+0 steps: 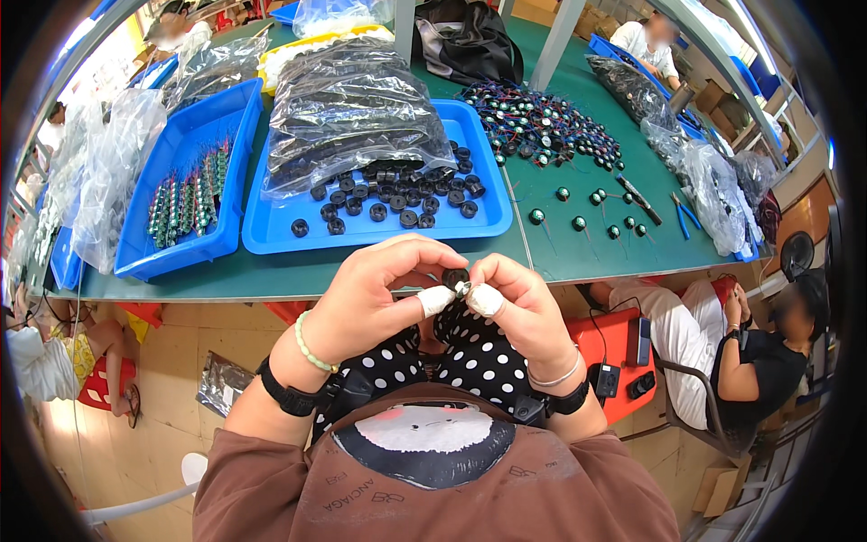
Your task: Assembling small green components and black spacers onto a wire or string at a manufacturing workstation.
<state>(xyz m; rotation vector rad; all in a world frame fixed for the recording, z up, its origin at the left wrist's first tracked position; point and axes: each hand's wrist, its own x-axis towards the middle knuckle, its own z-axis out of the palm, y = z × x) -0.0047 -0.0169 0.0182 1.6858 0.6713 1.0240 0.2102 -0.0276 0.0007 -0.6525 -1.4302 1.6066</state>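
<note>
In front of my chest, just off the table's near edge, my left hand (375,294) pinches a black round cap (454,275) between thumb and fingers. My right hand (524,303) is closed in a pinch against it, on a small pale shiny piece (462,288) at the cap's near side. Both thumbs have white wrapping. The fingers partly cover the two parts, so how they fit together cannot be seen. Beyond my hands, a blue tray (379,237) carries loose black round caps (397,200) and a large clear bag (352,117) of more black parts.
A second blue tray (135,230) at left holds rows of wired components (188,199). Right on the green table (560,257) lie a pile of wired round parts (542,122), several loose ones, a dark pen-like tool (639,200) and blue-handled pliers (685,215). A person (763,352) sits at right.
</note>
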